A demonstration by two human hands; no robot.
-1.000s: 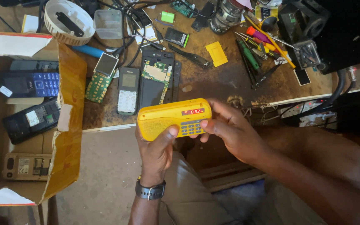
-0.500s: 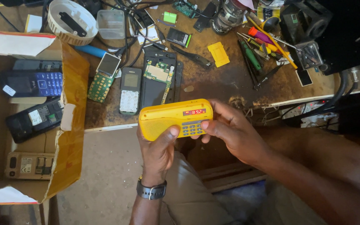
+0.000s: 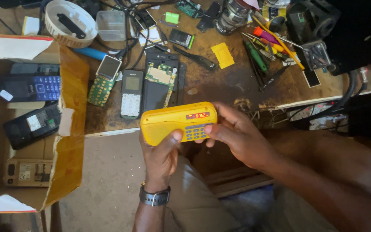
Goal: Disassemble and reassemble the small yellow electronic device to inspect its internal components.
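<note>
A small yellow radio (image 3: pixel 172 123) with a lit red display and a grey keypad is held over my lap, just in front of the worn workbench (image 3: pixel 237 86). My left hand (image 3: pixel 162 157), with a dark watch on the wrist, grips its lower left side, thumb on the front face. My right hand (image 3: pixel 235 135) holds the right end, and its fingertips rest on the keypad.
On the bench lie an opened phone with bare circuit board (image 3: pixel 162 83), a small keypad phone (image 3: pixel 131 94), a loose board (image 3: pixel 104 79), screwdrivers (image 3: pixel 267 47) and cables. An open cardboard box (image 3: pixel 67 141) at left holds several old phones (image 3: pixel 31 88).
The radio and both hands have stayed almost still. The view has only shifted slightly.
</note>
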